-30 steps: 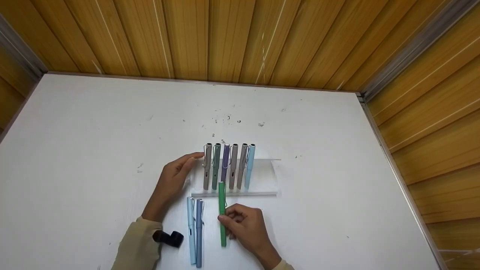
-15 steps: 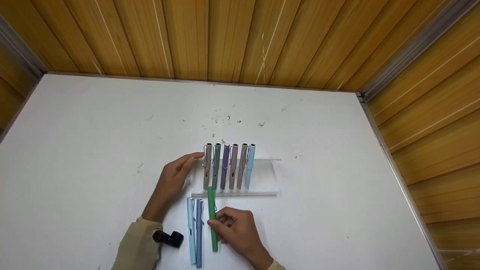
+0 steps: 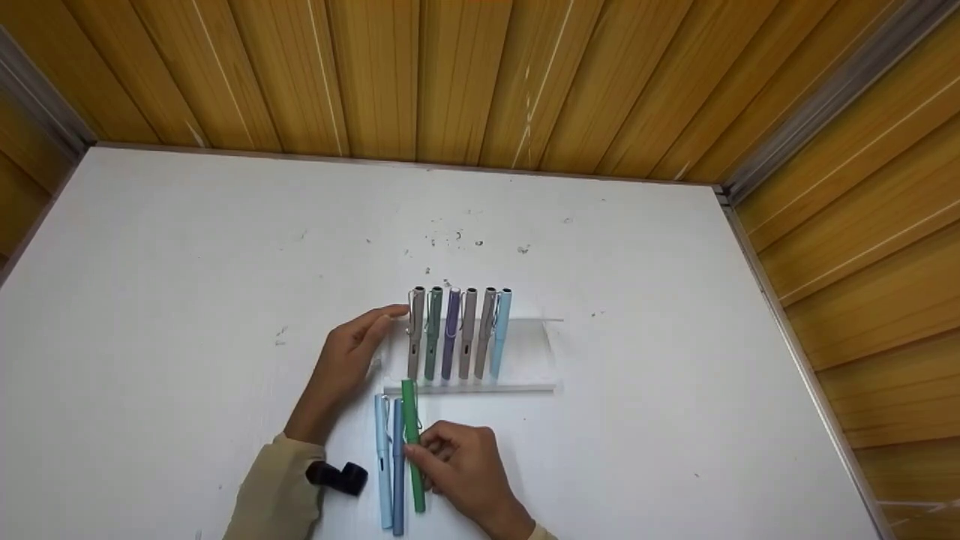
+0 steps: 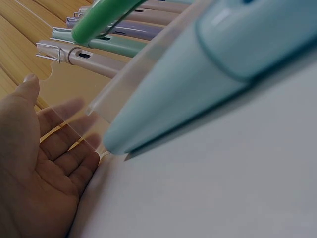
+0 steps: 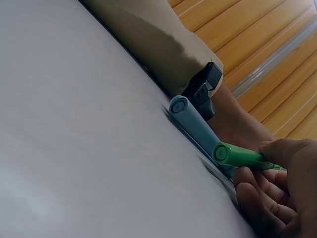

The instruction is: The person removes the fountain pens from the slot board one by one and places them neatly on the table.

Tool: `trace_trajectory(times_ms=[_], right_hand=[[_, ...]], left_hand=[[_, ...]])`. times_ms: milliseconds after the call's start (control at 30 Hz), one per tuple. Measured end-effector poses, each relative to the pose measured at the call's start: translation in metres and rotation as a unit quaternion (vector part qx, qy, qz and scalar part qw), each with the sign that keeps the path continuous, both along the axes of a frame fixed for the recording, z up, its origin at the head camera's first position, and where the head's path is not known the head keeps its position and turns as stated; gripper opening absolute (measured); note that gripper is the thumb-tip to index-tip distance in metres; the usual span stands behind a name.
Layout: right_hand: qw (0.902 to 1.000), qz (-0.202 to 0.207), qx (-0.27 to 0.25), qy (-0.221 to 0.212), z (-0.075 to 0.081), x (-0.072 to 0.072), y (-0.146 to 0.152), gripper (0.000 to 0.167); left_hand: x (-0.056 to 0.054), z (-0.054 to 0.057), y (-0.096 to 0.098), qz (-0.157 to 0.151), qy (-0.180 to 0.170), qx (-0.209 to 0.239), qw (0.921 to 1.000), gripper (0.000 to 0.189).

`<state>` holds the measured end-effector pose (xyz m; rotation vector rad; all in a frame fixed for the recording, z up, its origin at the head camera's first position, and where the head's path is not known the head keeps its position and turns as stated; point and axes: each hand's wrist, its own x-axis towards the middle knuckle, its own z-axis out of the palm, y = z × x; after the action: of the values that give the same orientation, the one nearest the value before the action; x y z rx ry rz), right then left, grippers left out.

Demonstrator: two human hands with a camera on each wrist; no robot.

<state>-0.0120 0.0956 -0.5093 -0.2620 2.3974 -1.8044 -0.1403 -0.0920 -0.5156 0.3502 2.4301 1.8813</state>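
Note:
My right hand (image 3: 465,465) pinches a green capped pen (image 3: 409,409) between thumb and fingers. Its wire clip faces right, and its shaft slants just right of a blue pen (image 3: 398,480), overlapping it in the head view. A light blue pen (image 3: 382,427) lies left of that one on the table. Behind them, a clear stand (image 3: 529,352) bears a row of several leaning pens, among them a purple pen (image 3: 451,322) and a dark green pen (image 3: 433,322). At the stand's left end is my left hand (image 3: 349,360), its extended fingers (image 4: 64,141) seen through the clear plastic.
A black wrist camera (image 3: 337,477) sits by the left sleeve (image 3: 277,487), close to the light blue pen. The white table (image 3: 660,375) has small dark marks toward the back. Wood-look panel walls (image 3: 450,82) border its back and right edges.
The right hand has carried the green pen left and slightly toward the body, from in front of the stand's middle to beside the blue pen. The left hand stays put.

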Motion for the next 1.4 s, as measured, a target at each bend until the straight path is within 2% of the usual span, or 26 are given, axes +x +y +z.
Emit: trace_trajectory(times_ms=[167, 467, 900, 1167, 1400], right_hand=[[0.9996, -0.019, 0.019, -0.004, 0.001, 0.004, -0.002, 0.026], [0.9944, -0.049, 0.083, -0.042, 0.008, 0.012, -0.007, 0.026], [0.9846, -0.053, 0.166, -0.007, 0.010, 0.011, -0.013, 0.030], [0.9802, -0.048, 0.192, 0.014, 0.010, 0.011, -0.014, 0.034], [0.9757, -0.034, 0.216, 0.015, 0.012, 0.011, -0.015, 0.037]], left_hand=[[0.000, -0.001, 0.000, -0.001, 0.006, 0.005, 1.0000, 0.031], [0.000, 0.000, -0.001, -0.001, 0.003, 0.007, 1.0000, 0.031], [0.000, -0.001, -0.001, -0.001, 0.007, 0.003, 1.0000, 0.030], [0.000, -0.001, -0.001, -0.002, 0.005, 0.004, 1.0000, 0.031], [0.001, 0.000, 0.000, 0.002, 0.000, -0.002, 1.0000, 0.031]])
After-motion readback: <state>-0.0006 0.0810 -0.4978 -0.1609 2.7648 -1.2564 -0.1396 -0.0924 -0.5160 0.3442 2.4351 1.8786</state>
